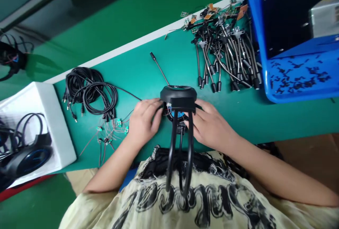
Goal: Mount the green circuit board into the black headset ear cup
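Observation:
A black headset (pixel 178 94) is in front of me at the near side of the table, its headband loops reaching toward my shirt. Below the upper ear cup, an opened ear cup shows blue inside and thin wires. My left hand (pixel 145 119) is closed on the left side of this open cup, thumb and fingers at its edge. From the right, my right hand (pixel 209 123) grips the same cup, its fingertips partly hidden behind the headset. A thin microphone boom (pixel 160 69) sticks out beyond the headset. A black cable runs from near my left hand toward the coils.
Coiled black cables (pixel 88 89) and small green circuit boards (pixel 119 123) lie at left. A white foam box (pixel 54 123) there holds headsets. Several microphone booms (pixel 225 49) are piled at back right, beside a blue tray (pixel 267 91) with small black parts.

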Tool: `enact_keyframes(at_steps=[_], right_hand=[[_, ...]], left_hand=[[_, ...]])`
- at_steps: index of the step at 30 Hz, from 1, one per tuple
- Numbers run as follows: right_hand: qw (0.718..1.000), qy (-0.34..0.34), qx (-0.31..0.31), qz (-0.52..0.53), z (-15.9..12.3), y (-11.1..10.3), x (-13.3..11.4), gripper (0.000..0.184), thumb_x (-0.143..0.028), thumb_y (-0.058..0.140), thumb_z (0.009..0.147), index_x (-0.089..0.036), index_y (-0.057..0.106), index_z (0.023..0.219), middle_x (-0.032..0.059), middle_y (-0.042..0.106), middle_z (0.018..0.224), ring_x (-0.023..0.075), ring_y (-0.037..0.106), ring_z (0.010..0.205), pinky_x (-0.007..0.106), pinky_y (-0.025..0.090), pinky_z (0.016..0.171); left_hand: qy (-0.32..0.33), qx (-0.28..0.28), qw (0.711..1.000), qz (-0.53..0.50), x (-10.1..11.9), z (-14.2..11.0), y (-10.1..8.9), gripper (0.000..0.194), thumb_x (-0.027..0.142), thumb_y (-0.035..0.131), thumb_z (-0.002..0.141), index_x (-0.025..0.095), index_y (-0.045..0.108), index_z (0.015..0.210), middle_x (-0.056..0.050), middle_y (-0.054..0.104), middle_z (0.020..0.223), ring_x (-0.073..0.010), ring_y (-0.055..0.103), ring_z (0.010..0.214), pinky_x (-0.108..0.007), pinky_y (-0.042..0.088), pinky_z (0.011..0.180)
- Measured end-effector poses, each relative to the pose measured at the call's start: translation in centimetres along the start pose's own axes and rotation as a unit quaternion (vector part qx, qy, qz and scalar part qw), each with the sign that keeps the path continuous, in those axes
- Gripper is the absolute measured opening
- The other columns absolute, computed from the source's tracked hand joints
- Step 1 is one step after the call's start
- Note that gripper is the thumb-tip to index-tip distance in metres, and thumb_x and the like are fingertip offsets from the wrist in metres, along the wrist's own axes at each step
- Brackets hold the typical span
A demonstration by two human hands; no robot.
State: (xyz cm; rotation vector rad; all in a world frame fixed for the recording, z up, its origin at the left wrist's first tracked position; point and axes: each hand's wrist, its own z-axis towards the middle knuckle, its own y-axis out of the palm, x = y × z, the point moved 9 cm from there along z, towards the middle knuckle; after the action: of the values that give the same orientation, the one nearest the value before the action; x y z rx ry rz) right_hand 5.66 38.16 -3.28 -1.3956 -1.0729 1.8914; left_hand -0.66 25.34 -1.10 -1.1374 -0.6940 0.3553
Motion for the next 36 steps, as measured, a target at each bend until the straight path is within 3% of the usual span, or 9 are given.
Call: enact_keyframes(at_steps=[3,5,9,13,19,23,27,32,36], right_hand=[[0.997,-0.003,-0.012,-0.072,0.2,1.1,-0.3,0.036,-0.026,0.047,0.094,-0.011,0.057,0.125,0.0113,0.059,0.128,0.0346,0.047,0.123,0.057,0.035,0.109],[0.996,-0.002,-0.014,-0.09,0.1,1.4,-0.4,0.033,-0.026,0.048,0.093,-0.013,0.059,0.122,0.0103,0.06,0.128,0.0348,0.048,0.123,0.06,0.03,0.111],[0.996,-0.013,-0.009,-0.088,0.1,1.6,-0.7,0.033,-0.022,0.05,0.091,-0.015,0.058,0.123,0.0101,0.058,0.13,0.0349,0.047,0.125,0.062,0.029,0.111],[0.998,-0.004,0.013,-0.068,0.2,0.4,-0.5,0.029,-0.02,0.05,0.091,-0.013,0.059,0.117,0.0109,0.062,0.121,0.0333,0.05,0.122,0.059,0.033,0.11],[0.99,-0.031,0.136,-0.001,-0.4,-4.7,-2.1,0.027,-0.013,0.061,0.087,-0.015,0.059,0.114,0.0078,0.067,0.109,0.0216,0.06,0.098,0.037,0.051,0.09],[0.996,-0.065,0.062,-0.022,0.9,-3.2,-3.4,0.013,-0.015,0.055,0.091,-0.014,0.061,0.102,0.0065,0.068,0.096,0.0217,0.06,0.094,0.037,0.05,0.086],[1.0,0.008,0.014,-0.006,1.5,-1.4,-1.5,0.015,-0.021,0.05,0.094,-0.012,0.06,0.099,0.0107,0.065,0.097,0.0251,0.059,0.096,0.038,0.051,0.079],[0.999,0.04,-0.018,0.008,1.7,-1.3,-0.2,0.017,-0.02,0.047,0.093,-0.015,0.061,0.101,0.0118,0.064,0.108,0.0252,0.059,0.096,0.036,0.049,0.074],[0.987,0.105,-0.049,0.111,3.8,-1.8,1.7,0.009,-0.023,0.055,0.088,-0.019,0.062,0.092,0.0037,0.067,0.087,0.0199,0.061,0.081,0.03,0.044,0.066]], left_hand=[[-0.002,-0.091,0.995,-0.029,-2.8,-1.7,1.3,0.03,0.024,0.052,0.092,0.013,0.058,0.12,-0.016,0.057,0.134,-0.0262,0.048,0.129,-0.046,0.04,0.107],[0.006,-0.111,0.993,-0.03,-3.4,-2.5,1.6,0.025,0.028,0.055,0.092,0.016,0.062,0.113,-0.013,0.058,0.133,-0.0263,0.046,0.132,-0.05,0.034,0.112],[0.04,-0.03,0.998,-0.032,-2.0,-2.2,-1.5,0.017,0.025,0.059,0.091,0.021,0.064,0.106,-0.002,0.071,0.093,-0.0137,0.065,0.092,-0.046,0.027,0.116],[0.09,0.011,0.994,-0.059,0.0,-0.7,-3.9,0.022,0.021,0.063,0.088,0.024,0.063,0.109,0.001,0.071,0.086,-0.0107,0.063,0.08,-0.036,0.038,0.107],[0.128,0.004,0.988,-0.091,1.2,0.5,-3.3,0.02,0.013,0.057,0.089,0.02,0.063,0.107,-0.003,0.07,0.09,-0.0138,0.061,0.081,-0.031,0.045,0.079],[0.163,0.009,0.98,-0.109,2.5,0.8,-2.7,0.02,0.013,0.055,0.09,0.019,0.063,0.107,-0.004,0.068,0.087,-0.0151,0.058,0.08,-0.031,0.045,0.075],[0.171,0.025,0.985,-0.021,3.0,1.1,-1.0,0.016,0.022,0.056,0.092,0.017,0.062,0.106,-0.006,0.066,0.089,-0.0166,0.057,0.086,-0.031,0.045,0.08],[0.118,0.012,0.984,0.136,3.0,1.6,1.4,0.029,0.023,0.053,0.092,0.022,0.058,0.121,-0.012,0.06,0.12,-0.0276,0.051,0.118,-0.052,0.032,0.105],[0.044,-0.061,0.99,0.122,2.3,2.4,2.5,0.053,0.032,0.055,0.091,0.023,0.041,0.141,-0.018,0.045,0.143,-0.0401,0.034,0.138,-0.071,0.012,0.11]])
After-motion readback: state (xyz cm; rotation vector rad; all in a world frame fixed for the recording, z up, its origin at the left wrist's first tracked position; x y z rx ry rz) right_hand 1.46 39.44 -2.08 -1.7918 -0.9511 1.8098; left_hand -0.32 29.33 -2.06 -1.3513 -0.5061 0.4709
